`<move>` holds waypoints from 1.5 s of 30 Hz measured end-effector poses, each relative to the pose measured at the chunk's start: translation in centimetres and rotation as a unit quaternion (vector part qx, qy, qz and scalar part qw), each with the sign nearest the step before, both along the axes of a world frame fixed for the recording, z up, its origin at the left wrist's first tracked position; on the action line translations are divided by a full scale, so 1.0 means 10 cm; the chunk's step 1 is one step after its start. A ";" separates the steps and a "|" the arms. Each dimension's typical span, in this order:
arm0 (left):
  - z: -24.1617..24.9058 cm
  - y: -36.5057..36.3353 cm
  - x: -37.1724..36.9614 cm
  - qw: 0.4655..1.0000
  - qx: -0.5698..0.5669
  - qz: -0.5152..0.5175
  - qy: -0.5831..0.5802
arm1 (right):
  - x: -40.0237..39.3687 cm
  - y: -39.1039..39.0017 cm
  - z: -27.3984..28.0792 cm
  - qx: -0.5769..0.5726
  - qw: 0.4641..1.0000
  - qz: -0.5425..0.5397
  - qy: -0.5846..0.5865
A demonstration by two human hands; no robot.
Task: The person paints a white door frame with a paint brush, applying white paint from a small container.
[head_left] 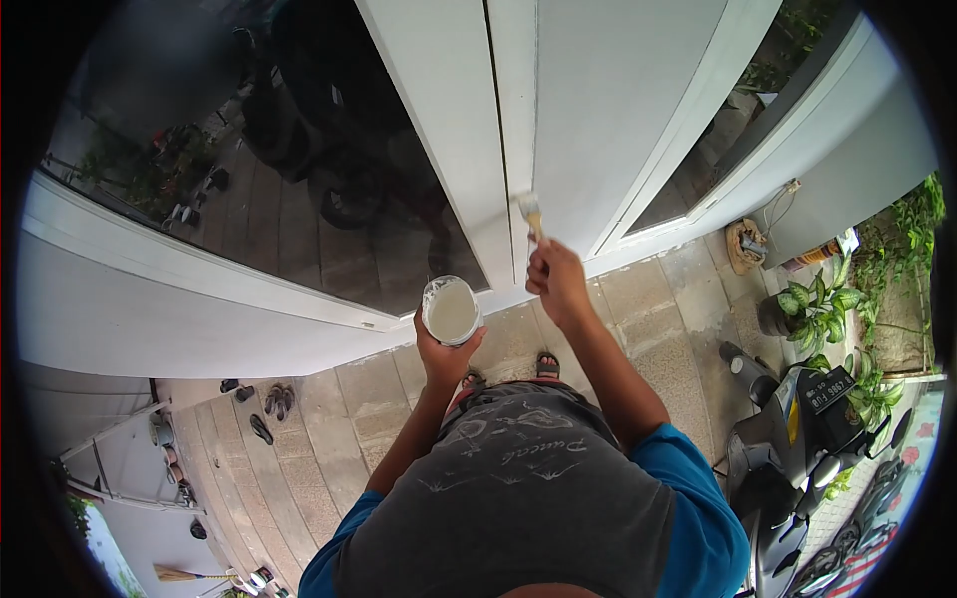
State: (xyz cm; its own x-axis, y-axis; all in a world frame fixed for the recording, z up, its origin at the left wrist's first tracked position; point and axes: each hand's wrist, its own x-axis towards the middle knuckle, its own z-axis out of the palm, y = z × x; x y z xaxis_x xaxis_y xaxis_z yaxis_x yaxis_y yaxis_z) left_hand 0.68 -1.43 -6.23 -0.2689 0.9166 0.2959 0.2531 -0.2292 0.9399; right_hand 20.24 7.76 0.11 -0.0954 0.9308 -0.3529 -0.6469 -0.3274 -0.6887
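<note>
gripping small paintbrush in right hand, fist clenched round handle, at centre of frame; pressing bristles against white door frame running up to top edge. cupping open paint tub in left hand, fingers wrapped underneath, just left of centre, pale paint showing inside. standing in sandals on tiled floor below. reflecting parked scooter in dark glass pane at upper left. leaning at lower right, motorbike near potted plant.
</note>
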 end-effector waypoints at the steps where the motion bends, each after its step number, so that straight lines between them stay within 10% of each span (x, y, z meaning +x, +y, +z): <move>1: 0.00 0.01 0.00 1.000 0.001 0.001 0.012 | 0.03 -0.02 0.32 0.044 0.999 0.013 0.002; 8: 0.04 0.01 0.03 1.000 -0.014 -0.006 0.011 | 0.06 0.02 0.87 0.256 0.964 0.024 -0.074; 15: -0.04 0.00 0.00 1.000 -0.003 -0.004 -0.003 | -0.03 0.08 -1.18 0.101 0.986 0.017 -0.131; 20: -0.05 0.00 -0.05 1.000 0.001 -0.004 0.008 | -0.06 -0.04 -1.50 -0.134 0.983 0.019 -0.122; 28: -0.01 0.03 -0.02 1.000 -0.004 -0.007 -0.001 | 0.04 -0.08 0.40 0.104 0.993 0.027 -0.049; 33: 0.02 0.04 0.00 1.000 -0.022 -0.017 -0.013 | 0.03 0.03 0.22 0.220 0.968 -0.018 -0.120; 45: -0.04 0.06 0.00 1.000 0.001 -0.019 0.012 | -0.05 -0.06 -1.67 -0.170 0.976 0.017 -0.133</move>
State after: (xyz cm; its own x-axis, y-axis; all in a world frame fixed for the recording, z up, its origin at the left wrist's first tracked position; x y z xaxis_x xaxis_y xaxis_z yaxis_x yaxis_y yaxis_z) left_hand 0.70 -0.83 -6.64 -0.2261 0.9255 0.3039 0.2668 -0.2413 0.9331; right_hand 19.76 7.18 -16.57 0.0140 0.7533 -0.6575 -0.4445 -0.5843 -0.6789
